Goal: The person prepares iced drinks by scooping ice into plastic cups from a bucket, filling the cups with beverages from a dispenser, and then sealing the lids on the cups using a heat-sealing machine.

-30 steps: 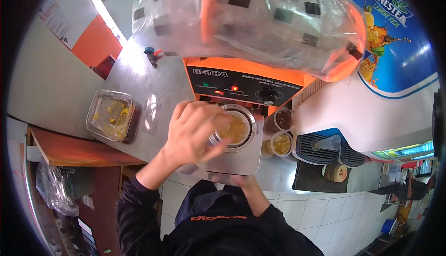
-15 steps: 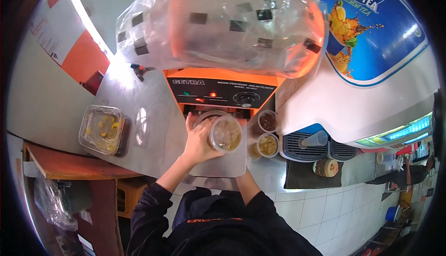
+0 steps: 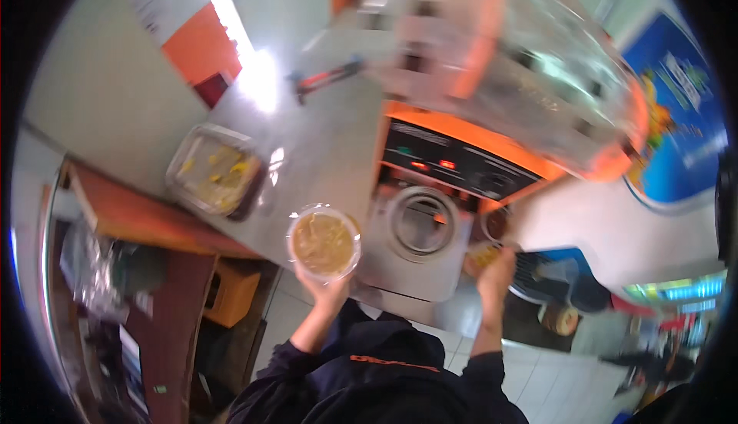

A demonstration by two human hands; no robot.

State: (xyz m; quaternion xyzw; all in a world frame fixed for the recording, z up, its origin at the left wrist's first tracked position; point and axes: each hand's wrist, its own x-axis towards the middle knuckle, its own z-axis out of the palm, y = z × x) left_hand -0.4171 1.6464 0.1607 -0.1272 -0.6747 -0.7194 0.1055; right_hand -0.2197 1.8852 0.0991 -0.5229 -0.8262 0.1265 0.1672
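Note:
My left hand (image 3: 329,289) is wrapped round the lower part of a clear plastic cup (image 3: 326,243) of yellowish-brown drink. Shiny clear film shows at the cup's rim. It is held left of the cup sealing machine (image 3: 461,151), over the counter's front edge. The machine's round metal cup holder (image 3: 423,224) sits on its pulled-out tray, with no cup in it. To the right of that tray, my right hand (image 3: 496,274) is closed round a second plastic cup (image 3: 483,255) with yellow contents; its fingers are slightly blurred.
A clear square tub (image 3: 219,170) with yellow pieces stands on the left of the steel counter (image 3: 323,143). Behind the second cup is another cup (image 3: 494,224). A drink dispenser (image 3: 596,232) with a dark drip tray (image 3: 546,278) stands right. Plastic wrapping (image 3: 530,47) covers the machine's top.
My left hand has carried its cup left, away from the machine's tray. The right hand has come up from below the tray to the second cup. The view has turned and shifted left.

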